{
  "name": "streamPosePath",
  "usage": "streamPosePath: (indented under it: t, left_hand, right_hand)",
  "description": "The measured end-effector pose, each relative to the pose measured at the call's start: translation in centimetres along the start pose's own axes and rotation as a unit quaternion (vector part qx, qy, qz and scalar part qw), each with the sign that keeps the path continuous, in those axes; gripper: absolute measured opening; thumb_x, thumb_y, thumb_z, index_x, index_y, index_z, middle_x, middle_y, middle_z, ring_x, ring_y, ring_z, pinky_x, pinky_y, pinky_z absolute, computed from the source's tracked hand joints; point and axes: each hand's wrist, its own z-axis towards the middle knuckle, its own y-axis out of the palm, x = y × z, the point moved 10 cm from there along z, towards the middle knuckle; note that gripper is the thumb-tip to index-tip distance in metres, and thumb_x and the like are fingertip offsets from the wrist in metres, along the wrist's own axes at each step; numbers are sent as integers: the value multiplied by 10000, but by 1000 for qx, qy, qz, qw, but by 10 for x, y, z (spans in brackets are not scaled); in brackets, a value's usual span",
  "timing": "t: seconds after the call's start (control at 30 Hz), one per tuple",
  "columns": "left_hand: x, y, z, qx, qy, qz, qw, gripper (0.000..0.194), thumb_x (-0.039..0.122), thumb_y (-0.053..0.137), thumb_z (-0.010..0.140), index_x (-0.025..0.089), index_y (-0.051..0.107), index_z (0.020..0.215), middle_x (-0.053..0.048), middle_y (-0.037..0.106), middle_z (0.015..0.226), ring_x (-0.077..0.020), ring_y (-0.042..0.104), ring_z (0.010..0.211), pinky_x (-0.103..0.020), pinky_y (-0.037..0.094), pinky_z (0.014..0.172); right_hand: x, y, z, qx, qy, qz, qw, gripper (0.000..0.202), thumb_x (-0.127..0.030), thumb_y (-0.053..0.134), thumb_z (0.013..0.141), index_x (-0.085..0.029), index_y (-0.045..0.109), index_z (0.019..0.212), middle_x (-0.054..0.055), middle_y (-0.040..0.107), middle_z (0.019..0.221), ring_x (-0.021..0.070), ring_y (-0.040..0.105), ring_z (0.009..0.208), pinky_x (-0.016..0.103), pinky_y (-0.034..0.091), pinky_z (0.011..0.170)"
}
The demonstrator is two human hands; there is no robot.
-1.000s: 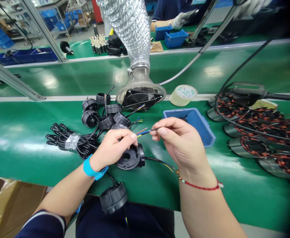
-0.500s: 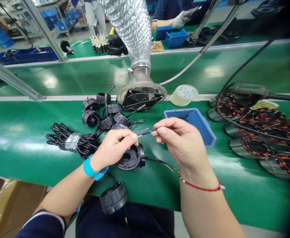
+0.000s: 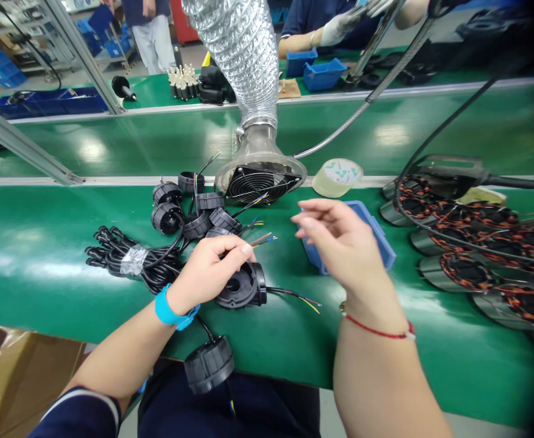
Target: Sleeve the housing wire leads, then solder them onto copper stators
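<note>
Left hand [image 3: 218, 266], head view: my thumb and finger pinched the multicolored lead wires [image 3: 265, 239], ends pointing right, near the round black housing [image 3: 245, 296].
Right hand [image 3: 345, 244]: I had thumb and fingertips parted, by the blue bin [image 3: 384, 246].
Housing: lay on the green bench [image 3: 289, 340].

gap right of held wires [image 3: 268, 239], bin [image 3: 382, 236] beyond

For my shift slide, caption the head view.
Left hand pinches multicoloured wires; open right hand hovers near blue plastic bin.
</note>
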Motion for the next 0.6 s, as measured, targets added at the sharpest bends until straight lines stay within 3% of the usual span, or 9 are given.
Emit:
streamPosePath:
  t: [0.07,0.13,0.2,0.3,0.47,0.6]
  left_hand:
    - [0,1,0,-3,-1,-4,1000,300,313,499,884,132,685,733,24,524,558,-79,440,540,-196,349,525]
    - [0,1,0,-3,2,-6,1000,300,314,499,883,131,685,734,25,521,558,-79,444,543,-196,353,530]
    - [1,0,1,0,5,-3,1000,297,307,497,881,130,683,732,24,528,564,-78,446,545,-197,359,539]
    - [2,0,1,-1,6,0,1000,291,302,498,879,131,686,736,23,538,571,-78,446,542,-198,362,543]
    - [-1,0,0,-1,1,3,1000,297,316,499,884,136,692,746,19,554,583,-80,445,541,-199,358,540]
    - [0,0,0,-5,7,9,1000,297,313,498,889,138,694,750,19,557,586,-77,437,539,-196,348,535]
  right_hand:
    - [35,-26,7,51,60,-177,981,202,-316,572,815,-200,647,963,59,666,849,188,615,731,350,506,714]
    - [67,-34,12,12,104,-307,946,180,-244,586,763,-189,672,912,91,669,899,223,621,797,397,489,799]
    - [91,-34,14,-32,130,-340,931,170,-214,606,725,-186,689,872,94,671,911,221,624,814,384,480,819]
    - [103,-32,15,-46,144,-331,931,117,-207,588,729,-195,686,791,65,678,832,196,620,750,343,472,750]
    - [93,-39,17,-3,163,-301,940,129,-277,552,779,-206,657,796,41,689,783,178,601,677,317,447,652]
    - [82,-50,16,78,165,-127,975,144,-324,619,713,-204,648,787,16,653,713,153,574,628,295,450,615]
